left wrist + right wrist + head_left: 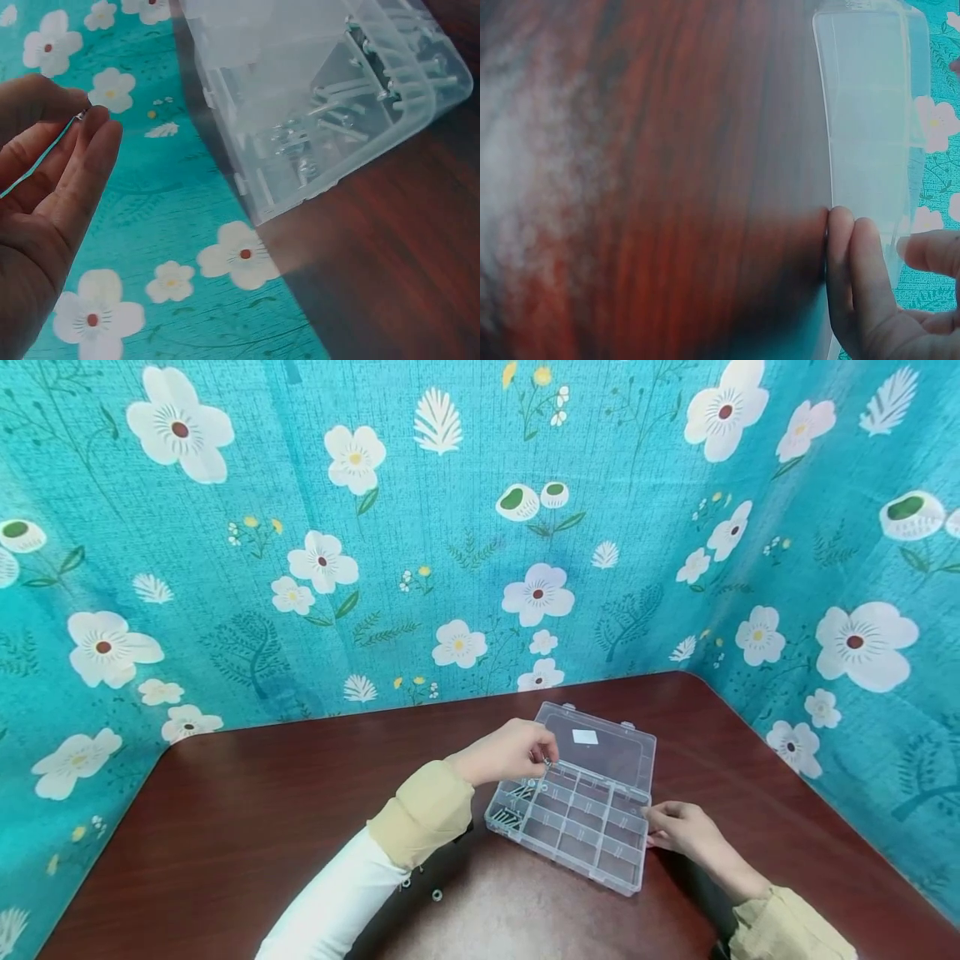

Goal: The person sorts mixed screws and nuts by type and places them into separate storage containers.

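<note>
A clear plastic compartment box [564, 817] lies with its lid [596, 747] folded back. Screws [506, 818] fill its near left compartment; more screws and nuts lie in the one behind. My left hand [512, 750] is raised over the box's back left corner. Between its thumb and fingertips it pinches a small shiny metal piece [80, 116], mostly hidden, so its kind is unclear. At the box's right side my right hand [688, 833] grips the wall. In the right wrist view, two fingers [866, 262] lie along the outer wall, with the thumb by the rim.
Loose nuts [437, 895] lie on the dark wooden table [300, 802] near its front, beside the left sleeve [420, 810]. A small dark object [463, 832] is partly hidden by that sleeve. Flowered turquoise cloth [450, 527] stands behind and at the sides.
</note>
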### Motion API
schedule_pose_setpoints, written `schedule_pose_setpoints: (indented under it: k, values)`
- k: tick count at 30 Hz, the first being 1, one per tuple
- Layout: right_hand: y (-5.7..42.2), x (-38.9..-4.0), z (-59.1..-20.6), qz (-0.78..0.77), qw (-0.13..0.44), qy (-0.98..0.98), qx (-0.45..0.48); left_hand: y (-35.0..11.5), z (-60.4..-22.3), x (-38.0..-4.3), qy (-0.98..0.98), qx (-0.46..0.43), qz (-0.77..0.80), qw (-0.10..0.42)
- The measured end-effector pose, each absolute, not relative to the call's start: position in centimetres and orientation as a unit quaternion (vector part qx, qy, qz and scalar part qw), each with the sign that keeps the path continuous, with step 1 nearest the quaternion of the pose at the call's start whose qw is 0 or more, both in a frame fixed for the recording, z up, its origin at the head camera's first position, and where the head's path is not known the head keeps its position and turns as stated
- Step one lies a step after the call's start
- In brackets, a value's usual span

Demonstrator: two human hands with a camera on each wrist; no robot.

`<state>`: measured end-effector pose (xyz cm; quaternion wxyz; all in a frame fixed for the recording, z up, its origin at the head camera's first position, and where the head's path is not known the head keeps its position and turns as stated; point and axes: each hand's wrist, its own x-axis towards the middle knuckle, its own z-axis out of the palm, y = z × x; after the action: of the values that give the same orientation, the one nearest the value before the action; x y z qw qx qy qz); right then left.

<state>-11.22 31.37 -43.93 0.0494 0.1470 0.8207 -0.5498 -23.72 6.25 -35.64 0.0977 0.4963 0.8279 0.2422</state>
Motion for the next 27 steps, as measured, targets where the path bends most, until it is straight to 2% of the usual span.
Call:
schedule_pose_setpoints:
  k: [15, 22, 27]
  values:
    - [31.2, -11.1, -43.9, -0.553, 0.048, 0.818, 0.153, 9.0, -38.7, -25.3, 0.857, 0.458, 0.194, 0.134]
    - [31.1, -11.1, -44.0, -0.554, 0.046, 0.817, 0.153, 7.7, -38.9, -25.1, 0.854, 0.464, 0.192, 0.134]
    - [31.2, -11.2, -44.0, -0.554, 0.043, 0.817, 0.152, 5.9, -38.6, -24.4, 0.833, 0.511, 0.167, 0.131]
